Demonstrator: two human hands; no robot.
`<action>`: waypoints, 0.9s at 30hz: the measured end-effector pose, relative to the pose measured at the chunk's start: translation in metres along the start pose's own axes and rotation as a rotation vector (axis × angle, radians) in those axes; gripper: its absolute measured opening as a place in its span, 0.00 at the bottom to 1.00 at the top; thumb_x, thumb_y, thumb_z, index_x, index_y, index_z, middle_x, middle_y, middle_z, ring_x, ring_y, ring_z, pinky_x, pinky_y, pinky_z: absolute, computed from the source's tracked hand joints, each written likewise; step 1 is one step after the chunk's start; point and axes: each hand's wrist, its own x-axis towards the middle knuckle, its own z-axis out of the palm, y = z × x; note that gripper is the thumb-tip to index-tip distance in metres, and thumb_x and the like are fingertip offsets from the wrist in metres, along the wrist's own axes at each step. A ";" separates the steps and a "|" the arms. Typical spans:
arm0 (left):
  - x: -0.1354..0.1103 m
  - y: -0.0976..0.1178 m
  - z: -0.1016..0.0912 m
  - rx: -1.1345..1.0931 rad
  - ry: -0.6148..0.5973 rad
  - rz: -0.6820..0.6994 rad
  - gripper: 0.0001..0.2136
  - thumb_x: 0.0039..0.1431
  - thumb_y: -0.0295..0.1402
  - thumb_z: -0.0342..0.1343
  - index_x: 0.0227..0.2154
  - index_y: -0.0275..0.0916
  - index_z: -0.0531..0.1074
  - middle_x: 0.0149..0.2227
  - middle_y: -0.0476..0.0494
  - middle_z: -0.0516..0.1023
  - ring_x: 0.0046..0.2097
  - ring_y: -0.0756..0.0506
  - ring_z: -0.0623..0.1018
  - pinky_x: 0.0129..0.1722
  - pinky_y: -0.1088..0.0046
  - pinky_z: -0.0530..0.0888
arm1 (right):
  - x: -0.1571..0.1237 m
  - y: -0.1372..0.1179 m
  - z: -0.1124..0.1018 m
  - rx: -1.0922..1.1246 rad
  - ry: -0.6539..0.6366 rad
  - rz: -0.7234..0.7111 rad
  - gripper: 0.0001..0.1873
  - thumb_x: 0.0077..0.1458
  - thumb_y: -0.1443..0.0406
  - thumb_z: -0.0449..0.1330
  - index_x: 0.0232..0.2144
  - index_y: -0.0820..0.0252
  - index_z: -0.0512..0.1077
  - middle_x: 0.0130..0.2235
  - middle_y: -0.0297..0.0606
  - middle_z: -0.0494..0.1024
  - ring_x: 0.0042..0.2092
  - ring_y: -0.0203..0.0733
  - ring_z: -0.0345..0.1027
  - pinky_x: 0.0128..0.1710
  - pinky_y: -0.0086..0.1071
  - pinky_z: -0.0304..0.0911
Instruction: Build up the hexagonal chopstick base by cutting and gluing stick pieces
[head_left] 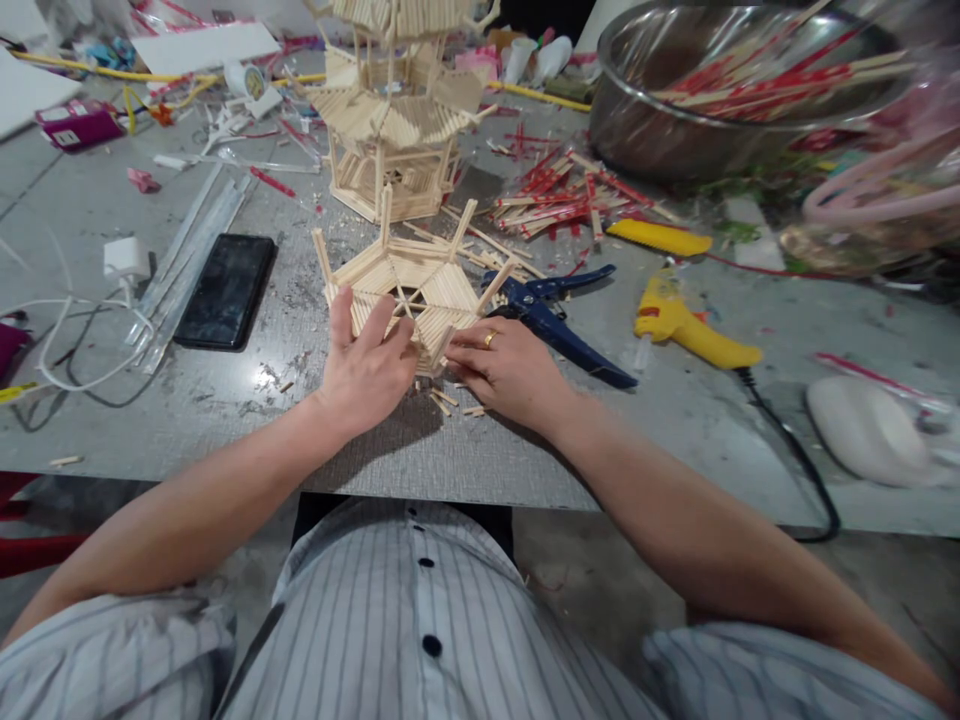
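A hexagonal roof piece (411, 290) built of thin wooden sticks lies on the grey table (225, 400) in front of me, with upright sticks at its corners. My left hand (365, 368) rests on its near left side, fingers stretched out over the sticks. My right hand (504, 365), with a ring on one finger, pinches the piece's near right edge. A few short stick offcuts (450, 400) lie between my hands.
Behind stands a tall stick pagoda model (394, 110). Blue cutters (559, 315) and a yellow glue gun (686, 325) with a black cord lie to the right. A black phone (226, 290) and white charger (126, 258) lie left. A steel bowl (742, 90) of chopsticks sits far right.
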 end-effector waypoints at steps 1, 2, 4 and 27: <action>0.000 0.000 0.001 -0.011 -0.003 -0.005 0.09 0.56 0.25 0.50 0.23 0.39 0.70 0.35 0.45 0.77 0.50 0.38 0.72 0.51 0.42 0.64 | 0.000 0.000 0.000 0.002 -0.006 0.004 0.13 0.57 0.65 0.53 0.37 0.61 0.77 0.39 0.42 0.79 0.41 0.46 0.69 0.40 0.41 0.63; -0.001 0.000 0.001 -0.020 -0.003 -0.008 0.09 0.56 0.25 0.50 0.23 0.39 0.70 0.35 0.44 0.77 0.50 0.38 0.72 0.51 0.42 0.63 | 0.000 0.000 0.000 0.004 -0.013 0.007 0.13 0.57 0.65 0.53 0.37 0.61 0.77 0.39 0.42 0.79 0.41 0.46 0.69 0.40 0.41 0.63; -0.001 -0.001 0.002 -0.034 -0.001 -0.010 0.09 0.56 0.24 0.49 0.22 0.40 0.69 0.35 0.45 0.77 0.50 0.38 0.72 0.52 0.42 0.63 | 0.000 0.000 -0.001 0.007 -0.028 0.009 0.13 0.57 0.64 0.53 0.37 0.60 0.77 0.39 0.42 0.79 0.41 0.46 0.69 0.40 0.41 0.63; 0.002 0.000 -0.003 0.126 0.066 0.048 0.08 0.55 0.25 0.51 0.22 0.40 0.69 0.35 0.49 0.76 0.48 0.42 0.73 0.59 0.48 0.54 | 0.000 -0.002 -0.001 0.025 -0.042 0.056 0.14 0.57 0.64 0.53 0.38 0.58 0.77 0.40 0.41 0.79 0.43 0.45 0.68 0.41 0.41 0.63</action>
